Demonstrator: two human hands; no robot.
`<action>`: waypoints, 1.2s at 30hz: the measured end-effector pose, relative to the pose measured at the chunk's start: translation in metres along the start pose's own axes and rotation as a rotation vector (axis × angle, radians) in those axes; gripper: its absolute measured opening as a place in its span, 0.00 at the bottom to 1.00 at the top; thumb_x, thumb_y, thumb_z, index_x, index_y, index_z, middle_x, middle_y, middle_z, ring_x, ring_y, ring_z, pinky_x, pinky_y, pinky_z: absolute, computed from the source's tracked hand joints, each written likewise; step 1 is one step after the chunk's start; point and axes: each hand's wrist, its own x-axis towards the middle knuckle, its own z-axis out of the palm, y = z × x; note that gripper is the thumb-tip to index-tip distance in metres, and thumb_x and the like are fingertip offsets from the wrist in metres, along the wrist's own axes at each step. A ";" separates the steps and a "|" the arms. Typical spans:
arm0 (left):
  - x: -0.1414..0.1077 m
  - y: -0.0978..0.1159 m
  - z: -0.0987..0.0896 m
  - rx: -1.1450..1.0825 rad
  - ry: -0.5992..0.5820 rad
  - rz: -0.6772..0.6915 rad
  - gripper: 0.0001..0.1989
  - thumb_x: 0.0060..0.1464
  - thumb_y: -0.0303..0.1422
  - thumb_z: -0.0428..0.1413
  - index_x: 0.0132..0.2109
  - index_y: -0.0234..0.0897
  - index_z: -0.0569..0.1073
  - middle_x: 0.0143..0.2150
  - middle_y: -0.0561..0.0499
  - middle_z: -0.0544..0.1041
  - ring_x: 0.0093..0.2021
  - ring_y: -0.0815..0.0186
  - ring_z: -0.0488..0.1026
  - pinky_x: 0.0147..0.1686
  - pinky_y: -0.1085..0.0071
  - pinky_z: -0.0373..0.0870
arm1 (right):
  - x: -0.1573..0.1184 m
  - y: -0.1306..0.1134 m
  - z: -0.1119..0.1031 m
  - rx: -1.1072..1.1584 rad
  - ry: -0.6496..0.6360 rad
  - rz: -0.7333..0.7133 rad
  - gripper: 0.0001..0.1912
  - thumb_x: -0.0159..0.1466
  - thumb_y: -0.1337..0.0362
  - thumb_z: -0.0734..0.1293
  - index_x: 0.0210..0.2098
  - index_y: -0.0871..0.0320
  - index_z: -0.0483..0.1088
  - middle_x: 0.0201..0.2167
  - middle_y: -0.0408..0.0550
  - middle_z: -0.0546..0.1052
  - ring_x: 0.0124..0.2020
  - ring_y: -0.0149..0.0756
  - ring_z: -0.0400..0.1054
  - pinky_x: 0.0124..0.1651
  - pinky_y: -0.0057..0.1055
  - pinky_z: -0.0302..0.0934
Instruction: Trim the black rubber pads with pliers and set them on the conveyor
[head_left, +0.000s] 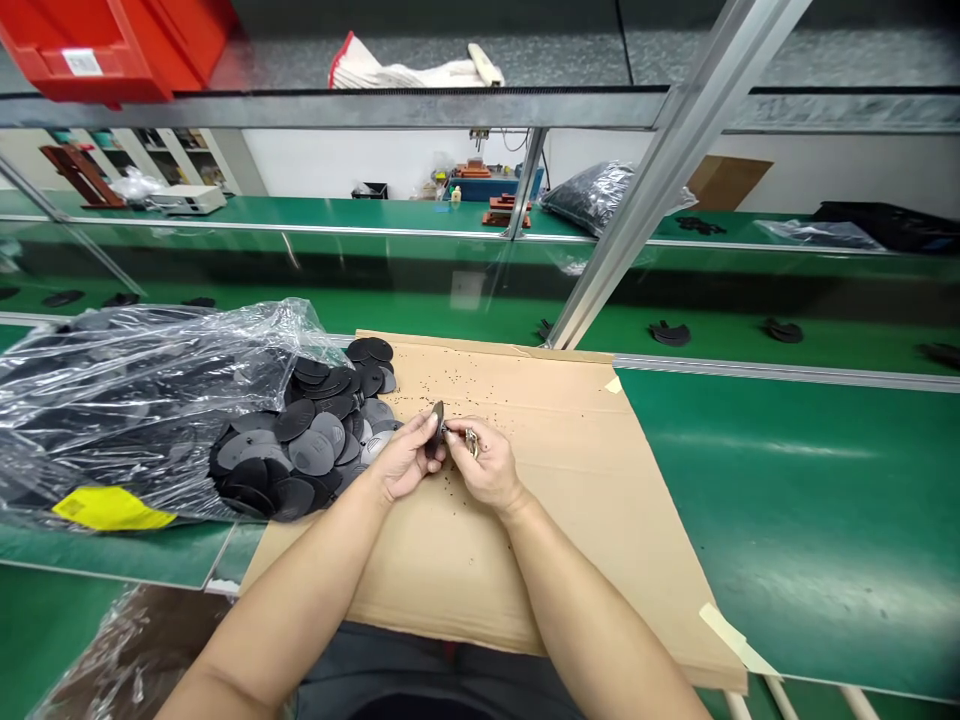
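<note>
One dark disc [436,428] in left hand [405,458], one metal tool [471,442] in right hand [486,464]

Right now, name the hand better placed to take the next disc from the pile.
Left, likely: the left hand lies nearer the pile of dark discs, though it holds one dark disc. The right hand sits farther away, pinching a small metal piece.

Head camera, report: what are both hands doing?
Left hand grips dark round disc on edge. Right hand holds small metal piece close to it. Black specks on cardboard sheet; disc pile beside left hand.
</note>
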 end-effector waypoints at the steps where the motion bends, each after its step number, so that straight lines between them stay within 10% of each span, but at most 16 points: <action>1: 0.000 0.000 0.000 -0.005 -0.012 -0.007 0.23 0.42 0.40 0.67 0.43 0.35 0.71 0.28 0.53 0.71 0.22 0.73 0.67 0.16 0.80 0.58 | 0.000 0.000 0.000 -0.017 -0.002 -0.019 0.07 0.63 0.64 0.64 0.40 0.56 0.72 0.37 0.50 0.77 0.39 0.38 0.72 0.46 0.38 0.66; 9: 0.000 -0.001 -0.001 -0.028 0.014 -0.005 0.23 0.39 0.38 0.69 0.43 0.34 0.73 0.26 0.54 0.71 0.22 0.74 0.66 0.17 0.80 0.61 | 0.000 -0.004 0.001 -0.049 0.006 -0.063 0.06 0.63 0.64 0.64 0.39 0.55 0.72 0.34 0.49 0.76 0.37 0.38 0.70 0.44 0.38 0.66; 16: 0.026 0.016 0.004 0.019 0.352 0.325 0.22 0.36 0.25 0.66 0.42 0.34 0.74 0.42 0.47 0.78 0.41 0.65 0.74 0.42 0.68 0.72 | 0.004 0.017 -0.002 0.236 0.244 0.264 0.14 0.60 0.56 0.67 0.41 0.58 0.71 0.32 0.48 0.75 0.34 0.36 0.69 0.41 0.35 0.66; 22: 0.085 0.127 -0.019 1.031 0.732 0.788 0.13 0.48 0.26 0.58 0.44 0.36 0.76 0.45 0.45 0.75 0.49 0.57 0.71 0.53 0.62 0.64 | 0.009 0.020 -0.005 0.256 0.259 0.293 0.13 0.60 0.56 0.67 0.38 0.59 0.71 0.31 0.48 0.74 0.33 0.37 0.67 0.39 0.35 0.64; 26: 0.116 0.177 -0.027 1.625 0.909 0.763 0.22 0.47 0.25 0.58 0.52 0.34 0.72 0.56 0.40 0.67 0.57 0.52 0.63 0.58 0.60 0.58 | 0.011 0.017 -0.004 0.242 0.211 0.246 0.10 0.61 0.57 0.66 0.36 0.58 0.70 0.30 0.47 0.72 0.32 0.36 0.66 0.37 0.33 0.62; 36: 0.225 0.073 0.054 1.596 0.407 0.471 0.13 0.49 0.33 0.60 0.43 0.36 0.76 0.43 0.41 0.76 0.45 0.55 0.72 0.47 0.63 0.65 | 0.012 0.032 0.005 0.372 0.550 0.401 0.12 0.59 0.56 0.66 0.34 0.55 0.60 0.26 0.40 0.62 0.26 0.31 0.59 0.32 0.29 0.58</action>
